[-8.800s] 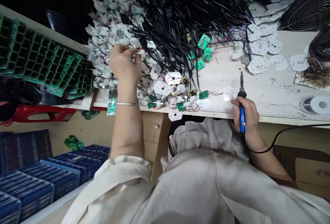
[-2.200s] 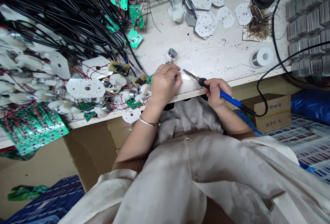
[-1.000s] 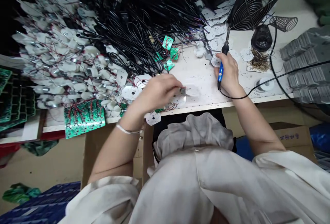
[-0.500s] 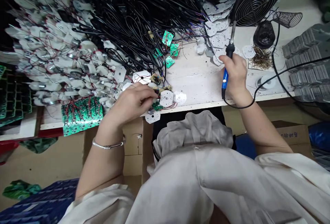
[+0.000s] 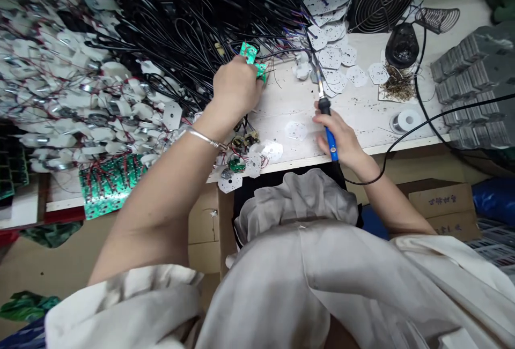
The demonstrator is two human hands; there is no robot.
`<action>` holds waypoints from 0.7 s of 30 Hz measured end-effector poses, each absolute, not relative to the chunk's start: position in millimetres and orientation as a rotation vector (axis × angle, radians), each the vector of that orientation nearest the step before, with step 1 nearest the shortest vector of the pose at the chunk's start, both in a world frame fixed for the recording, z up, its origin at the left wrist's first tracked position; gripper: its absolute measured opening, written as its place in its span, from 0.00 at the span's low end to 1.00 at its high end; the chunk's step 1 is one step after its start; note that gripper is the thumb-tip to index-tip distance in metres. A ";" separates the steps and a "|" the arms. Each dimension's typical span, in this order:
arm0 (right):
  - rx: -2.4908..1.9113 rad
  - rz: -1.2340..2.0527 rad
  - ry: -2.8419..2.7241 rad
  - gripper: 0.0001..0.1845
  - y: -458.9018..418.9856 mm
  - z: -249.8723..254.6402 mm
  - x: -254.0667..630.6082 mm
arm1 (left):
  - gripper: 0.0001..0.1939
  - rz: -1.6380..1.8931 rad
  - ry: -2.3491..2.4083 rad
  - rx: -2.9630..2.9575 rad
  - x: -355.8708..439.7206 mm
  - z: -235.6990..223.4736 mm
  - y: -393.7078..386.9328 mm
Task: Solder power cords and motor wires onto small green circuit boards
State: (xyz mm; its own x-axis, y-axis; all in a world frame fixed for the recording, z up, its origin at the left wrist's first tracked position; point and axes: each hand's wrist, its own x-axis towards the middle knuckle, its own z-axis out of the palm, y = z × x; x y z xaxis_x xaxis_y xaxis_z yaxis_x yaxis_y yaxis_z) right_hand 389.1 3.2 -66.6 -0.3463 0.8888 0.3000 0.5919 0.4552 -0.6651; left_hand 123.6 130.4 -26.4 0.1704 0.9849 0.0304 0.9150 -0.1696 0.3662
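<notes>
My left hand point(image 5: 236, 87) reaches far across the white wooden bench point(image 5: 281, 97), over the small green circuit boards point(image 5: 250, 52) at the edge of the black cables. Its fingers are hidden, so any grip cannot be seen. My right hand point(image 5: 337, 142) grips a blue-handled soldering iron point(image 5: 329, 130), its tip pointing up and away from me. Nearest to that tip lies a white perforated hexagonal board point(image 5: 296, 130). A small cluster of wired boards point(image 5: 241, 150) sits at the bench's front edge below my left forearm.
A heap of black cables point(image 5: 193, 22) and a mass of white wired discs point(image 5: 52, 70) fill the bench's left. A wire-guarded fan point(image 5: 384, 0), a solder spool point(image 5: 407, 121), stacked grey metal parts point(image 5: 475, 86) and a green board panel point(image 5: 108, 185) surround the work area.
My left hand has moved from the wired boards at the front edge to the green boards at the back. My right hand and the iron have shifted left, nearer the middle.
</notes>
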 end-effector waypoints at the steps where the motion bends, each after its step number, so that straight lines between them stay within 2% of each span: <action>1: -1.202 0.638 -2.116 0.20 2.0 -69.8 389.8 | 0.08 0.359 1.837 2.180 126.6 -31.6 138.8; 5: -1.233 0.652 -2.227 0.25 -1.0 -83.4 373.0 | 0.11 0.261 1.847 2.177 134.8 -36.0 149.9; 9: -1.422 0.461 -2.176 0.24 -4.8 -87.2 354.1 | 0.08 0.221 1.742 2.069 137.5 -19.5 143.1; 16: -1.413 0.424 -2.093 0.25 -5.9 -90.0 357.5 | 0.17 0.738 1.434 1.824 142.3 23.2 98.9; 21: -1.409 0.552 -2.083 0.27 2.6 -88.2 352.7 | 0.11 0.816 1.642 1.938 156.7 -6.3 63.4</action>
State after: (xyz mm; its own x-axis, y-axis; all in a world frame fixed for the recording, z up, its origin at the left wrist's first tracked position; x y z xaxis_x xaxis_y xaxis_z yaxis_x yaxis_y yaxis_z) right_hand 352.7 2.6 -88.2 -0.2913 0.9315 0.2179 0.7010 0.3629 -0.6139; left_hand 156.7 63.4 -6.3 0.1071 0.9844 0.1395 0.7055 -0.1741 0.6870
